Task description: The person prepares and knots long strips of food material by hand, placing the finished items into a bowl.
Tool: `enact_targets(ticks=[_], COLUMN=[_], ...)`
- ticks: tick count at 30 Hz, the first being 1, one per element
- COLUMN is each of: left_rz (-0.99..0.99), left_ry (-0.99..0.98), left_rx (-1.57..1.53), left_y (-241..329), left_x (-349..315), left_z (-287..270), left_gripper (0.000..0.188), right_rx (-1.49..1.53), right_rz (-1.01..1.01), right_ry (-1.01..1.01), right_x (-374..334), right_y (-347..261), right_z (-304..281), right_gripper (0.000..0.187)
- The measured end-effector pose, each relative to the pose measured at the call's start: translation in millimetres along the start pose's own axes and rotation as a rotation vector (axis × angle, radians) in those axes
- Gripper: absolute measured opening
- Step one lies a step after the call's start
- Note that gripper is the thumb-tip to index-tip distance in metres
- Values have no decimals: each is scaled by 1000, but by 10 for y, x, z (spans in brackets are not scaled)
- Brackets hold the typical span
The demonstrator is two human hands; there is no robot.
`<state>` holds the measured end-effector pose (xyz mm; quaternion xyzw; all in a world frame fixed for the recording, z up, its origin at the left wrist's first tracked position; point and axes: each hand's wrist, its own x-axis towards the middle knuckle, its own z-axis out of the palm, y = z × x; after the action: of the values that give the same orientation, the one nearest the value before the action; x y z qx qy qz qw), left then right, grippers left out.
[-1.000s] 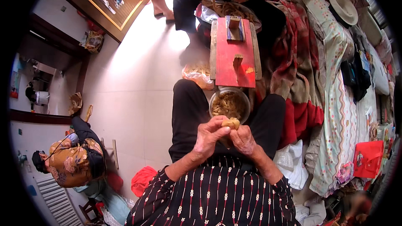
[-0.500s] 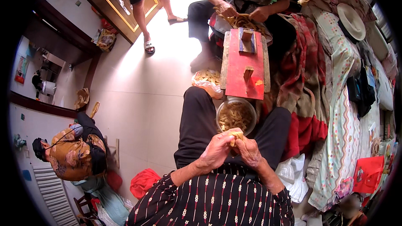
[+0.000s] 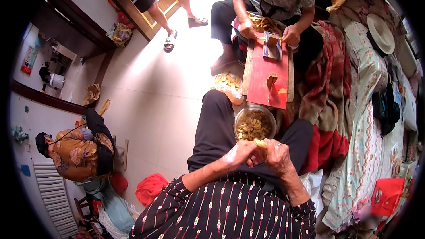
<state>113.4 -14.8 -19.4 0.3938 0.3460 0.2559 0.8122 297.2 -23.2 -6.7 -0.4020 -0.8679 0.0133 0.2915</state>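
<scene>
A small pale-yellow strip, bent over on itself, is pinched between my two hands above my lap. My left hand has its fingers curled at one side of the strip. My right hand grips it from the other side, thumb and fingers pressed together. Just beyond my hands, between my knees, stands a round tub holding many short yellowish-brown pieces. What exactly the strip is made of I cannot tell.
Past the tub is a red board with upright wooden blocks. A co-worker's hands hold a strip at its far block. A bag of strips sits left of the board. Blankets hang at the right; another person stands near the doorway.
My hands have shifted slightly right in view, the strip still between them. The co-worker's hands have come down from the pile of strips to the board's far block.
</scene>
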Motion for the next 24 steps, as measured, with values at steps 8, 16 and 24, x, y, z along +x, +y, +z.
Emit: enact_targets(ticks=[8, 16, 24], left_rz=[40, 8, 49], left_ry=[-45, -141, -217], left_rx=[-272, 31, 359], left_y=[98, 365, 539], left_x=[8, -125, -212], left_z=[42, -64, -189], left_gripper=[31, 22, 24], right_rx=[6, 262, 451], right_rz=[-36, 26, 42], right_ry=[-181, -234, -260], right_x=[88, 159, 186], right_y=[134, 151, 140], right_z=[-186, -407, -561], right_gripper=[25, 37, 46])
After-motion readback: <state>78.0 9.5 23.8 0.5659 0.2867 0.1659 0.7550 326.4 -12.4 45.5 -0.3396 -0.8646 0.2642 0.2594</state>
